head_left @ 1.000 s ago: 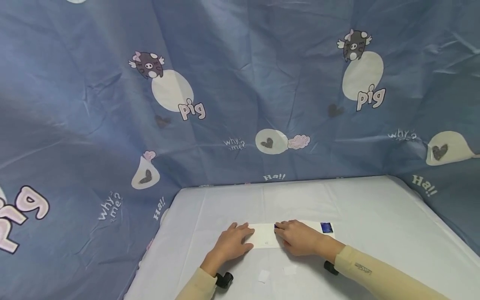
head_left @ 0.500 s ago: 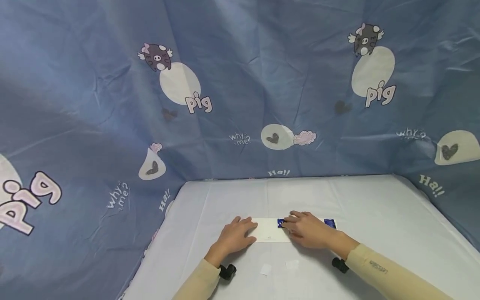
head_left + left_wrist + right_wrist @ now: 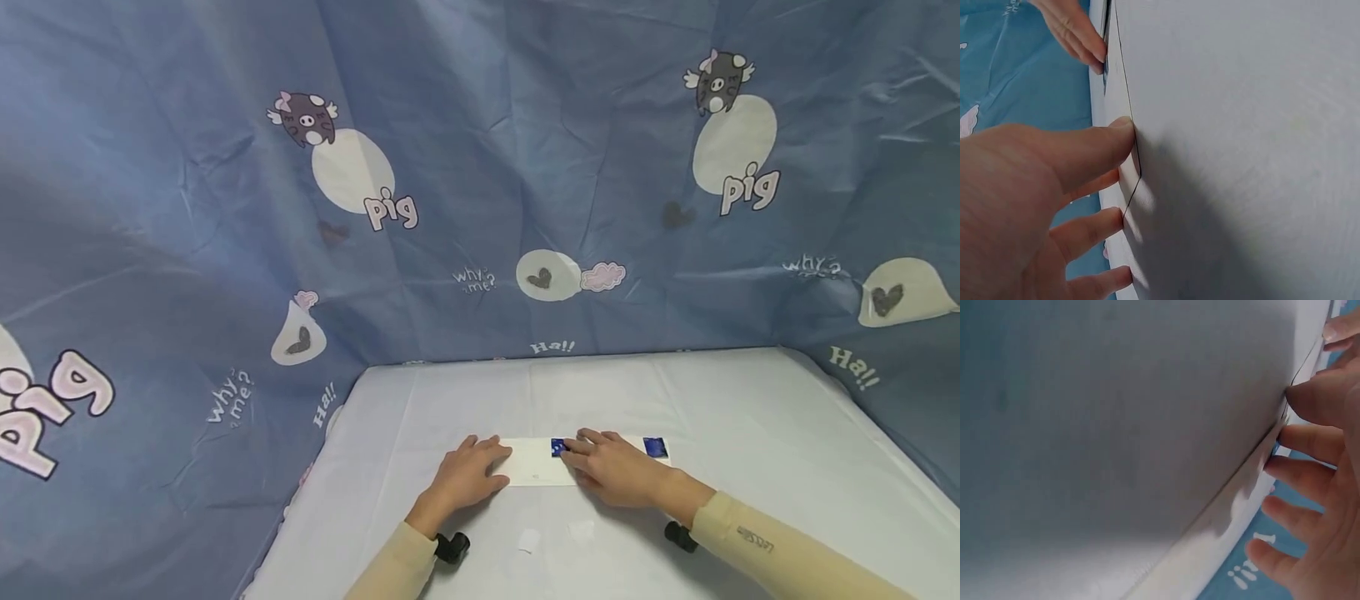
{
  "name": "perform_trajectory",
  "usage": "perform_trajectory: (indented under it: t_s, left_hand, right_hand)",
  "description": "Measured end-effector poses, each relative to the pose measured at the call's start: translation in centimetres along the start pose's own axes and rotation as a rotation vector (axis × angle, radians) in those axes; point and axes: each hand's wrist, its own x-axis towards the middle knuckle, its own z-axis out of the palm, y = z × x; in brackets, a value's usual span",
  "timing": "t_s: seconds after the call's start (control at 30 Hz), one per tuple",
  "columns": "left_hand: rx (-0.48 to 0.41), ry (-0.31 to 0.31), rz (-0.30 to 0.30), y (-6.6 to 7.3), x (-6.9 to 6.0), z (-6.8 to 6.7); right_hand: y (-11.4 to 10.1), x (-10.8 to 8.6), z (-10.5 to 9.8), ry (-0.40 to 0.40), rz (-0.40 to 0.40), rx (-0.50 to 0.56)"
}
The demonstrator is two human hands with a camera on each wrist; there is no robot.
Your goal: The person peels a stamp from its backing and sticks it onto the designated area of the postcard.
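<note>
A long white strip, like paper or card (image 3: 528,468), lies flat across the tabletop in the head view. A blue patterned square (image 3: 557,448) sits on it near the middle, and another blue square (image 3: 656,447) near its right end. My left hand (image 3: 465,475) rests at the strip's left end, thumb on the near edge and fingers spread, as the left wrist view also shows. My right hand (image 3: 618,471) lies over the strip right of the middle; its fingertips touch the first blue square and cover part of it. In the right wrist view, its fingers (image 3: 1307,478) are spread.
Two small pale pieces, one (image 3: 528,541) left and one (image 3: 581,532) right, lie on the white-covered table (image 3: 442,400) nearer me. Blue printed cloth (image 3: 480,325) hangs behind and beside the table. Black devices (image 3: 452,548) sit at both wrists.
My right hand has shifted slightly right along the strip, uncovering more of the middle blue square. The left hand stays at the strip's left end. The head view has moved a little.
</note>
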Motion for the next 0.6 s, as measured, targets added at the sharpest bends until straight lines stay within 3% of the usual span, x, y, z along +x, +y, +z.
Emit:
perform_trajectory:
  t_s: [0.17, 0.37, 0.47, 0.6]
  left_hand:
    - [-0.027, 0.001, 0.009, -0.3, 0.1, -0.3]
    - [-0.138, -0.007, -0.031, -0.3, -0.3, -1.0]
    - [-0.182, 0.037, -0.053, 0.0, -1.0, -1.6]
    - [-0.176, 0.17, -0.049, 0.5, -2.3, -2.1]
  right_hand:
    - [-0.2, 0.3, -0.2, 0.058, 0.017, 0.017]
    - [-0.5, 0.3, -2.7, 0.151, 0.047, 0.067]
    - [-0.5, -0.3, -4.0, 0.217, 0.073, 0.074]
    - [-0.4, -1.8, -4.6, 0.308, 0.127, 0.058]
